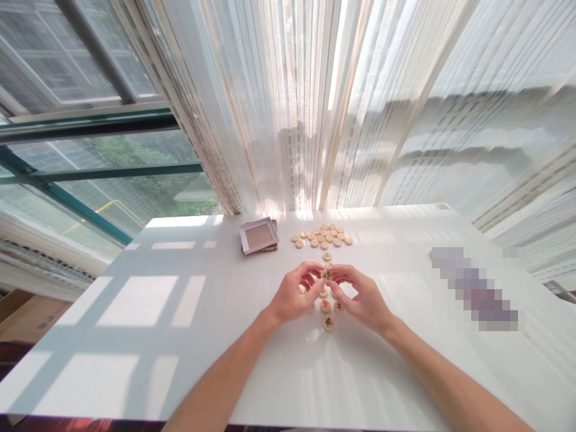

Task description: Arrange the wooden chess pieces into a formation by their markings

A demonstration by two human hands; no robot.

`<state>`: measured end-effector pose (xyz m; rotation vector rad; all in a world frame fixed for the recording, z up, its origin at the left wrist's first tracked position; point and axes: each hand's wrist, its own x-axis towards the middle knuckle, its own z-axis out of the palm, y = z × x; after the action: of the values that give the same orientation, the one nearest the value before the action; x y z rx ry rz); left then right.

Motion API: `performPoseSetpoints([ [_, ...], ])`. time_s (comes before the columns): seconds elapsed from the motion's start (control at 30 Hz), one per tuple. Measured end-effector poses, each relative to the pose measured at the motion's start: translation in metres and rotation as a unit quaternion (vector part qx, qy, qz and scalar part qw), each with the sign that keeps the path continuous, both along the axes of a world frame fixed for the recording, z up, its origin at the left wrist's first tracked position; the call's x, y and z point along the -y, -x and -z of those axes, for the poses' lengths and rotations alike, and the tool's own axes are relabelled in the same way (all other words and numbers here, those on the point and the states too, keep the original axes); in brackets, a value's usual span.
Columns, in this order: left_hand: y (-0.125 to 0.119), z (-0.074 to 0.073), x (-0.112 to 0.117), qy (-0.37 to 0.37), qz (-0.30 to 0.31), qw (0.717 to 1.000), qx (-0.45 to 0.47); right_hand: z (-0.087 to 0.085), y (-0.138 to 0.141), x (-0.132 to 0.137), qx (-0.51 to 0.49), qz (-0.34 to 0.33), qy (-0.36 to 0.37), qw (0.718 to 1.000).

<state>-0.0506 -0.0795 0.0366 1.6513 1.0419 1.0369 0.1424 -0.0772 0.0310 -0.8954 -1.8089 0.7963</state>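
Between the fingertips of both hands is a round wooden Chinese chess piece [326,276] with a dark character on its face. My left hand [297,292] pinches it from the left, and my right hand [360,295] from the right. Under and around the hands, more pieces lie on the white table, partly hidden by the fingers. A red-marked piece [325,306] and a dark-marked piece [328,323] show nearest to me. Beyond the fingertips lies another piece [327,256].
Several loose chess pieces [324,234] are grouped farther back on the white table [189,348]. Left of them sits an open shallow box [258,234] on a darker flat part. A pixelated patch covers something at the right. Curtains [288,120] hang behind the table, beside a window.
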Motion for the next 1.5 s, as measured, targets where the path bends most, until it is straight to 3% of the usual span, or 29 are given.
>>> performPoseSetpoints([
  [0.63,-0.0023,0.0083,0.0028,-0.097,0.003,0.989,-0.108,0.0014,-0.0003,-0.0006,0.016,0.040,0.077,0.996],
  [0.8,-0.0020,0.0057,0.0018,-0.089,0.003,0.990,-0.106,0.0014,-0.0001,-0.0026,0.017,0.034,0.061,0.997],
  [1.17,0.0021,0.0020,-0.0021,-0.020,-0.008,1.000,-0.010,-0.0015,-0.0020,-0.0026,0.008,0.025,0.045,0.999],
  [1.5,0.0037,0.0034,-0.0040,0.020,0.007,1.000,0.010,-0.0035,-0.0013,-0.0045,0.019,-0.001,-0.015,1.000],
])
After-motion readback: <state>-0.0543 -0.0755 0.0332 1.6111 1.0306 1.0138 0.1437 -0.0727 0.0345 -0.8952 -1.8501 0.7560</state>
